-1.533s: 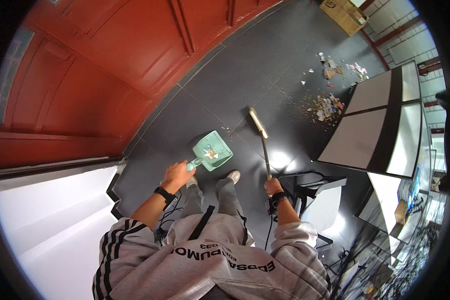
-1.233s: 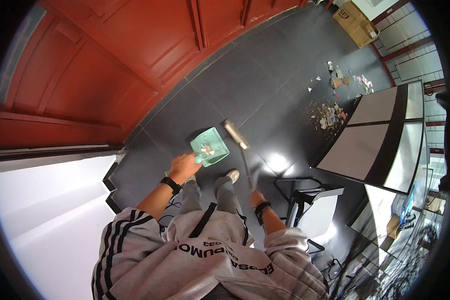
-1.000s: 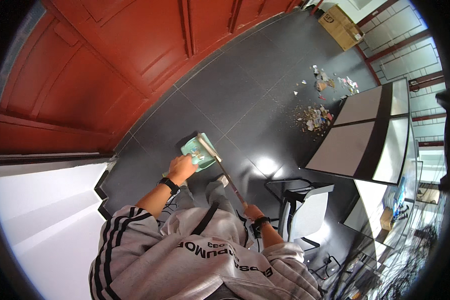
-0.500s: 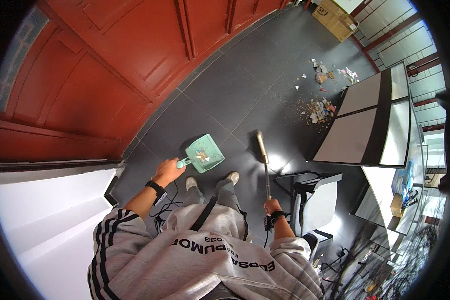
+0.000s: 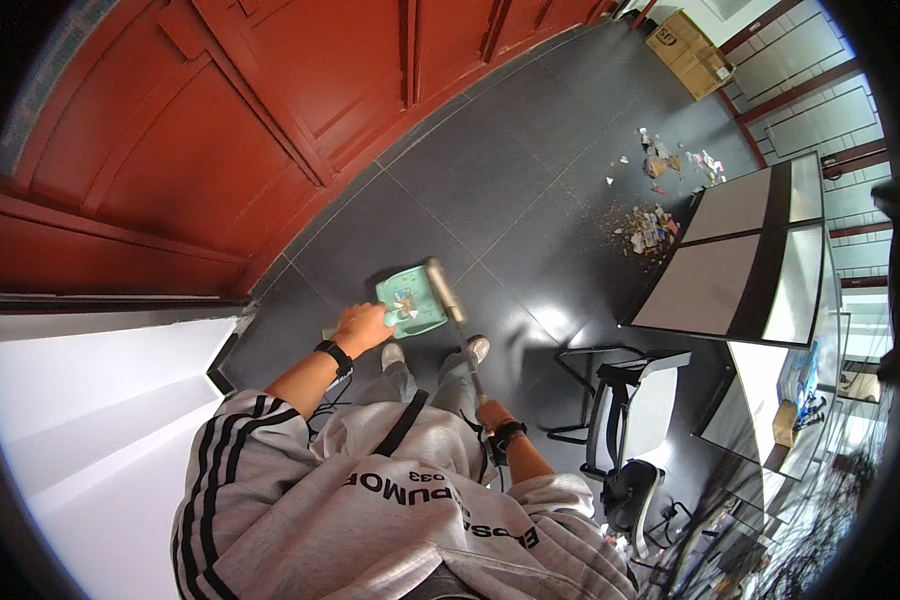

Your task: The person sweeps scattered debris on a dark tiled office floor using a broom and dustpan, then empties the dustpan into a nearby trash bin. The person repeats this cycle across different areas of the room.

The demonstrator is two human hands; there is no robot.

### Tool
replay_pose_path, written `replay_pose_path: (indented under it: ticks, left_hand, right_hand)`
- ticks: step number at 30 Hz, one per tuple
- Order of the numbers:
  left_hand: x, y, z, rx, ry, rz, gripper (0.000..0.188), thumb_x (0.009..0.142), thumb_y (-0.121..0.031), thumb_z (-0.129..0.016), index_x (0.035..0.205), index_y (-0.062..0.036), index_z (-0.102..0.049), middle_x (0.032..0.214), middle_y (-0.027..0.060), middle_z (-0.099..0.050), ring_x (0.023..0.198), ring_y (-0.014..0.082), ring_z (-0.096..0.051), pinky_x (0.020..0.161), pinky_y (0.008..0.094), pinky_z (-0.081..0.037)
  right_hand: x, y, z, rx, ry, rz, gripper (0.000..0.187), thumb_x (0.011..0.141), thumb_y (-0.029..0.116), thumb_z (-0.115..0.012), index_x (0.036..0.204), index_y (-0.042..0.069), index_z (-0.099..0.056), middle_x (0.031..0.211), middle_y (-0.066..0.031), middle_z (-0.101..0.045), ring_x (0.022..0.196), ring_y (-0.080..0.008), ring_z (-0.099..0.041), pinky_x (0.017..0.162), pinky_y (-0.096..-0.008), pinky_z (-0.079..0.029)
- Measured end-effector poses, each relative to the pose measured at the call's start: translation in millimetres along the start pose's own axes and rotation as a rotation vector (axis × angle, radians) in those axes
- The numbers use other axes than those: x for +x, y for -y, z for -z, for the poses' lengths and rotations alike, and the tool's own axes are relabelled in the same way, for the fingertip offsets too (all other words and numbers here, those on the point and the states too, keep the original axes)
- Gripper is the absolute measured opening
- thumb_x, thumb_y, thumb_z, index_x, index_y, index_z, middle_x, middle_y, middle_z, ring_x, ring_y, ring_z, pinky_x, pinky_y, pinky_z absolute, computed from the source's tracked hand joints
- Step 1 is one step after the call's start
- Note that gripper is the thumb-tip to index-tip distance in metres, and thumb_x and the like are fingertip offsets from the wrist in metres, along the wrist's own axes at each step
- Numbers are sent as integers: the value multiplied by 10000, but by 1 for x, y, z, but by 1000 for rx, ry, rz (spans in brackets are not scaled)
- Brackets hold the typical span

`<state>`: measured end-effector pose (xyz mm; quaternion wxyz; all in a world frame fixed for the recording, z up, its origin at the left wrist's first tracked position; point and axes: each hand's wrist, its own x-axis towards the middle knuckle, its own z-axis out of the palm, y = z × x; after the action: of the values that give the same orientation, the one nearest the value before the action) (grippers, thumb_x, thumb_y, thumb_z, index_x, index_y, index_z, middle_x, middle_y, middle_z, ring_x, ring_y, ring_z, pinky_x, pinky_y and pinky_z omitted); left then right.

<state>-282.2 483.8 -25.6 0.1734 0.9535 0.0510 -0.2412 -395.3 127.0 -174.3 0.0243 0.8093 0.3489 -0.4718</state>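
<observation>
My left hand (image 5: 363, 328) is closed around the handle of a light green dustpan (image 5: 425, 325), which is on or just above the dark floor in front of my shoes. Some small scraps of litter (image 5: 405, 301) lie in the pan. My right hand (image 5: 494, 414) grips the long handle of a broom (image 5: 447, 292). Its narrow beige head is at the right-hand rim of the dustpan; whether it touches the pan I cannot tell.
A heap of litter (image 5: 652, 230) and more scraps (image 5: 660, 163) lie on the floor by a grey partition (image 5: 705, 280) at right. An office chair (image 5: 635, 410) stands right of me. A cardboard box (image 5: 688, 58) sits at the far right; red panelling (image 5: 270, 110) runs along the left.
The broom has swung left from the open floor to the dustpan's right rim, my right hand moving with it. My left hand and the dustpan have shifted slightly right.
</observation>
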Motion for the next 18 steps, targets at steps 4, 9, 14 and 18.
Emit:
replay_pose_path:
  ticks: [4,9,14,18]
  left_hand:
    - [0,17,-6,-45,-20,-37,315,755,-329,-619,898,-49,-650,859,168,-665,839,339,-635,751,437,-496]
    - [-10,43,-5,-69,-15,-24,333,767,-340,-627,912,-41,-642,857,176,-663,822,341,-636,750,441,-494]
    - [-14,58,2,-150,-70,46,374,790,-368,-615,960,-35,-625,887,177,-658,868,358,-620,762,447,-485]
    - [0,57,10,-156,-107,79,384,785,-388,-618,947,-40,-625,868,175,-660,852,361,-622,758,448,-485]
  right_hand:
    - [-18,1,8,682,-111,-99,115,745,144,-610,701,38,-595,625,-67,-553,508,-183,-529,433,-336,-407]
    - [-68,-7,33,1398,-67,-680,104,751,92,-624,748,16,-554,581,-34,-482,413,-134,-408,358,-285,-297]
    - [-68,-25,67,1567,-174,-819,82,781,81,-594,732,21,-568,549,-35,-464,406,-151,-405,358,-291,-298]
    - [-48,-65,82,1774,-254,-756,115,820,84,-544,728,18,-564,509,-27,-427,394,-153,-404,350,-288,-293]
